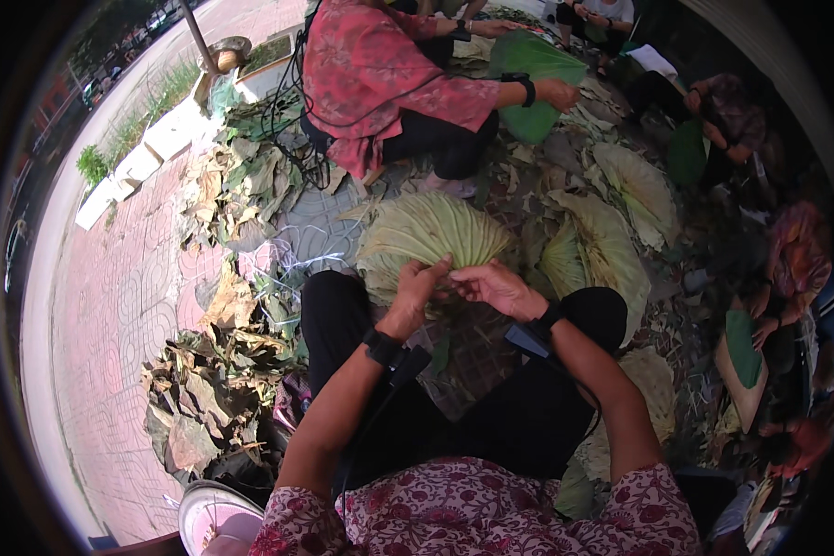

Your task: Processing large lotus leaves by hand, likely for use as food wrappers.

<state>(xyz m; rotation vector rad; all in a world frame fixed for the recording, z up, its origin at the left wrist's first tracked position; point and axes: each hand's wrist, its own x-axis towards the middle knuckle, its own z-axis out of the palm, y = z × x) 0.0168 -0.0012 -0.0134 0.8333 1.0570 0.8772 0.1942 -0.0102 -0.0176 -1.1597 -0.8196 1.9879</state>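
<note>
A large pale yellow-green dried lotus leaf (435, 227), with veins fanning out like pleats, is held up in front of my knees. My left hand (419, 285) pinches its near edge between thumb and fingers. Close beside it, my right hand (499, 285) grips the same gathered edge, fingers curled, the two hands almost touching. The undersides of both hands' fingers are partly hidden. To the right of the leaf, more pale folded leaves (607, 246) lie spread on the ground, browned in places.
Crumpled dry leaves (199, 398) are heaped by my left knee, near a round basin (215, 514). White string (310, 252) lies on the paving. Ahead sits a person in a red patterned top (389, 83) holding a green leaf (535, 83). Other people work at the right.
</note>
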